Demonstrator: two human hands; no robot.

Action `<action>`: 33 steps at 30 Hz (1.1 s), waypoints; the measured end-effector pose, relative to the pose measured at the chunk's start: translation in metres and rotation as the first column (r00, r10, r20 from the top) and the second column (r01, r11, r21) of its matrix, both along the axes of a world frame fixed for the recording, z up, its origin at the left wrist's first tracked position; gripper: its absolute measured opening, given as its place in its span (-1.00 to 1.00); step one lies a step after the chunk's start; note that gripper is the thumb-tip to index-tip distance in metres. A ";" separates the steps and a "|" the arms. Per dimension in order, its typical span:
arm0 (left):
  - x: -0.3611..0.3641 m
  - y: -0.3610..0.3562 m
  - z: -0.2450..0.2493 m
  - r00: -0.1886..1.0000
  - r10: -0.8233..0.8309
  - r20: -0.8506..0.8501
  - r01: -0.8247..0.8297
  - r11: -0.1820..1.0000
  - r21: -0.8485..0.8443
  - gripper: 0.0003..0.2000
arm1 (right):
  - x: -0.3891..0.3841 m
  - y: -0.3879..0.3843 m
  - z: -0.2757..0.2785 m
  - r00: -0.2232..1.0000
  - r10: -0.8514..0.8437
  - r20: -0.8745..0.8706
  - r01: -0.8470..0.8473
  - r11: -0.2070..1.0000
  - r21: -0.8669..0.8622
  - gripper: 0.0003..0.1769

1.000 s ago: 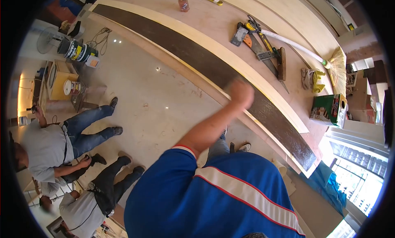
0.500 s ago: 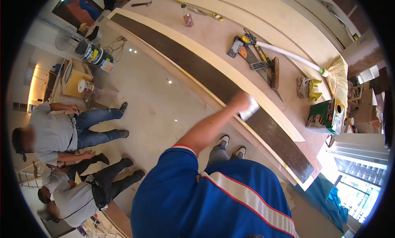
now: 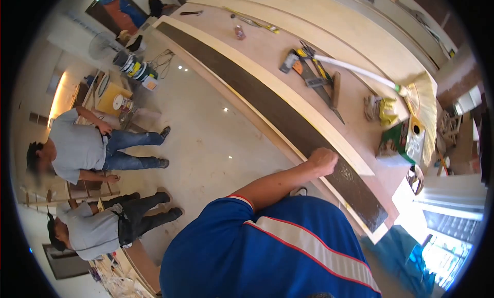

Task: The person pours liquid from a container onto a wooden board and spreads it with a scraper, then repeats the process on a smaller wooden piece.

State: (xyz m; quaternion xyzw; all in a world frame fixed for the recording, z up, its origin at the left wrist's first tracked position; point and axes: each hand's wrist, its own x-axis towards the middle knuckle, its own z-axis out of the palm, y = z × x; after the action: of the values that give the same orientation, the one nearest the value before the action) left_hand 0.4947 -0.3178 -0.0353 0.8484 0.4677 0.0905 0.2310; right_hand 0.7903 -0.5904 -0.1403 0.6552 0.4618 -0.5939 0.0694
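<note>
My left hand (image 3: 323, 161) is closed over the dark brown surface of a long, curved, pale-edged board (image 3: 252, 94). Whatever it grips is hidden under the fingers. The dark strip looks wet and glossy near its right end. My right hand is out of view. Beyond the board, on the worktop, lie a hand saw (image 3: 321, 94), a wooden-backed tool (image 3: 336, 90) and a black and orange tool (image 3: 289, 61).
A broom (image 3: 419, 94), a green can (image 3: 395, 143), yellow gloves (image 3: 387, 111) and a small bottle (image 3: 239, 32) are on the worktop. Two co-workers (image 3: 80, 143) (image 3: 98, 233) stand at the left. Buckets (image 3: 135, 67) and a cable (image 3: 163, 61) are on the floor.
My left hand has moved right and down along the board. The pale, blurred flat object seen beside it before is now hidden. The view has shifted, and the nearer co-worker's arms have moved.
</note>
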 end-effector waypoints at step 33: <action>-0.152 -0.042 -0.031 -0.290 0.936 0.198 0.146 0.248 -0.958 -0.69 | 0.115 -0.003 0.036 0.395 -0.918 -0.005 0.727 0.310 0.612 -0.43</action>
State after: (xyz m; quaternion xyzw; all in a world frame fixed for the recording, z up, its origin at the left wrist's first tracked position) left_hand 0.3427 -0.3599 -0.0658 -0.0006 0.4739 0.5137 0.7152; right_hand 0.9048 -0.5930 -0.1042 0.8813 0.1726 -0.2646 -0.3514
